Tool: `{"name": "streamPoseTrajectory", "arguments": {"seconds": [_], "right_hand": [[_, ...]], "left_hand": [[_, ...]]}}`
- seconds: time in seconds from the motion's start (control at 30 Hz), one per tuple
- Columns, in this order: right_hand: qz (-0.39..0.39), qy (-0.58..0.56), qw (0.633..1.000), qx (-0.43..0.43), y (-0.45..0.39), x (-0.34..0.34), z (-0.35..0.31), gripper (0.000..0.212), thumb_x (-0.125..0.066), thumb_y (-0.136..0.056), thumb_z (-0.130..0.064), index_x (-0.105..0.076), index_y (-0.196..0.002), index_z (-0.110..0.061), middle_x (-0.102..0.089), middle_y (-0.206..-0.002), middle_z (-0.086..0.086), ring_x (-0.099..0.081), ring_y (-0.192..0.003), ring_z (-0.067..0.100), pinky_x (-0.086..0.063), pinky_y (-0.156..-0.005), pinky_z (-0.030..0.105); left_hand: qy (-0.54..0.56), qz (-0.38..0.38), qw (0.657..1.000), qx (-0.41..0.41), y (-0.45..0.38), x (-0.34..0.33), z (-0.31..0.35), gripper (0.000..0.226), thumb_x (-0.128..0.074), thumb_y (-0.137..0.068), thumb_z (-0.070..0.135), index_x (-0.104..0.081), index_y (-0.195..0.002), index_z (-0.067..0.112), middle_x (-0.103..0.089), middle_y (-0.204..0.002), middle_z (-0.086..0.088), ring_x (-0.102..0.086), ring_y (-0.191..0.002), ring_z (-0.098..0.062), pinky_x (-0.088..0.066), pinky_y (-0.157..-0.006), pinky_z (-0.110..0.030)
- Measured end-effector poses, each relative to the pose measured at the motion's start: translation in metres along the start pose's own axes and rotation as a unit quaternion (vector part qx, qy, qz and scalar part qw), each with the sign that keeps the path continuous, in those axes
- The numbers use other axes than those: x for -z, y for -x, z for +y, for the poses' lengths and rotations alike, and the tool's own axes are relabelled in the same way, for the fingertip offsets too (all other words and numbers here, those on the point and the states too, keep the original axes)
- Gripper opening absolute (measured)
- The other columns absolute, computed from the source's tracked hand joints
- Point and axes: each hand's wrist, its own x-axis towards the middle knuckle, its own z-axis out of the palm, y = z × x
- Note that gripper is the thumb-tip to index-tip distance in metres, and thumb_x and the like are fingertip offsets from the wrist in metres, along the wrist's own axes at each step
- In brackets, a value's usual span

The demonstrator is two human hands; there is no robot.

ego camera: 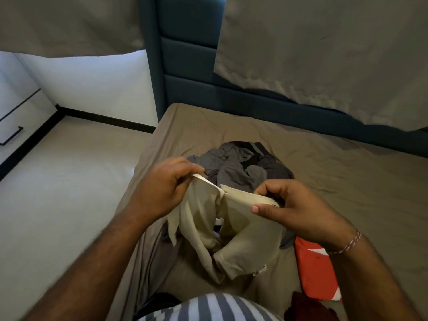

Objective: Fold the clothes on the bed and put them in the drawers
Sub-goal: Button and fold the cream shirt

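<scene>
I hold a cream garment [234, 230] up over the bed [324, 172]. My left hand [162, 186] pinches its upper edge on the left. My right hand [291, 205] grips the same edge on the right, thumb on the near side. The rest of the cloth hangs down crumpled between my forearms and touches the sheet. Behind it a heap of grey and black clothes [240, 163] lies on the brown sheet. A red and white garment [317, 267] lies flat at the right, partly under my right forearm. A dark red cloth [308, 306] shows at the bottom edge.
White drawers [14, 121] with black handles stand at the far left across a pale floor [58, 193]. A dark blue padded headboard [185, 54] rises behind the bed. Grey blurred patches cover the upper corners of the view.
</scene>
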Motion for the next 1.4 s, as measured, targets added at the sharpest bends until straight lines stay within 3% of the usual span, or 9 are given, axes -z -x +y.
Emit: {"name": "streamPoseTrajectory", "arguments": {"seconds": [0.13,0.2,0.33,0.5,0.67,0.8,0.97,1.1,1.4], "right_hand": [[0.074,-0.055,0.996,-0.007,-0.001,0.003,-0.002,0.017,-0.081,-0.079,-0.034,-0.076,-0.089,-0.022,-0.075,-0.091,-0.001,-0.072,-0.085,0.018,-0.063,-0.074,0.045],[0.084,-0.078,0.993,0.0,-0.001,0.005,-0.005,0.022,-0.078,-0.076,-0.038,-0.076,-0.09,-0.021,-0.075,-0.09,0.002,-0.072,-0.084,0.02,-0.063,-0.073,0.041],[0.12,-0.117,0.986,0.023,0.003,0.005,-0.013,0.015,-0.079,-0.075,-0.036,-0.077,-0.086,-0.026,-0.076,-0.089,0.001,-0.073,-0.082,0.018,-0.064,-0.072,0.033],[0.147,-0.181,0.972,0.041,0.008,0.004,-0.034,0.014,-0.082,-0.074,-0.033,-0.078,-0.083,-0.023,-0.076,-0.085,0.006,-0.074,-0.076,0.019,-0.061,-0.064,0.028],[0.108,-0.224,0.967,0.058,0.012,0.005,-0.053,0.014,-0.074,-0.079,-0.028,-0.081,-0.089,-0.024,-0.078,-0.092,0.005,-0.075,-0.085,0.017,-0.059,-0.071,0.022],[0.108,-0.248,0.961,0.063,0.015,0.004,-0.062,0.014,-0.072,-0.08,-0.029,-0.082,-0.089,-0.026,-0.078,-0.094,0.006,-0.075,-0.085,0.017,-0.059,-0.071,0.022],[0.103,-0.256,0.959,0.067,0.012,0.002,-0.069,0.015,-0.072,-0.078,-0.03,-0.081,-0.089,-0.025,-0.078,-0.093,0.005,-0.074,-0.085,0.015,-0.059,-0.07,0.021],[0.113,-0.25,0.959,0.071,0.009,-0.001,-0.074,0.018,-0.072,-0.076,-0.034,-0.082,-0.09,-0.027,-0.078,-0.091,0.001,-0.074,-0.082,0.01,-0.057,-0.068,0.017],[0.101,-0.179,0.973,0.101,0.008,-0.003,-0.075,0.022,-0.07,-0.082,-0.032,-0.078,-0.096,-0.019,-0.079,-0.094,-0.003,-0.075,-0.086,0.009,-0.058,-0.073,0.016]], "left_hand": [[-0.022,0.133,0.99,0.041,0.009,-0.003,-0.008,0.015,-0.075,-0.093,0.015,-0.079,-0.108,0.016,-0.078,-0.099,0.002,-0.07,-0.087,-0.011,-0.06,-0.081,-0.034],[-0.001,0.173,0.982,0.077,0.01,-0.007,-0.009,0.016,-0.075,-0.094,0.013,-0.08,-0.11,0.016,-0.078,-0.102,0.004,-0.071,-0.092,-0.012,-0.06,-0.084,-0.038],[0.07,0.249,0.956,0.138,0.009,-0.012,-0.002,0.025,-0.071,-0.097,0.014,-0.076,-0.121,0.017,-0.074,-0.114,0.012,-0.069,-0.104,-0.004,-0.058,-0.093,-0.025],[0.22,0.359,0.891,0.171,0.005,-0.008,0.032,0.022,-0.076,-0.096,0.022,-0.076,-0.118,0.025,-0.076,-0.112,0.015,-0.073,-0.106,-0.009,-0.058,-0.088,-0.018],[0.263,0.326,0.899,0.126,-0.004,0.001,0.057,0.029,-0.067,-0.102,0.011,-0.068,-0.131,0.014,-0.076,-0.12,0.005,-0.072,-0.115,-0.012,-0.061,-0.093,-0.032],[0.302,0.311,0.898,0.074,-0.004,0.008,0.075,0.02,-0.069,-0.098,0.004,-0.071,-0.118,0.008,-0.078,-0.113,0.0,-0.075,-0.108,-0.016,-0.062,-0.088,-0.03],[0.245,0.219,0.943,-0.052,-0.002,0.012,0.085,0.014,-0.072,-0.094,0.021,-0.072,-0.107,0.017,-0.075,-0.103,0.006,-0.072,-0.096,-0.011,-0.06,-0.083,-0.032],[0.222,0.192,0.95,-0.106,-0.003,0.007,0.082,0.016,-0.075,-0.09,0.018,-0.077,-0.1,0.006,-0.077,-0.099,-0.002,-0.073,-0.093,-0.015,-0.059,-0.078,-0.044],[0.137,0.181,0.96,-0.165,-0.005,0.008,0.077,0.014,-0.079,-0.09,0.012,-0.08,-0.095,-0.001,-0.077,-0.099,-0.01,-0.073,-0.09,-0.024,-0.057,-0.073,-0.045]]}}
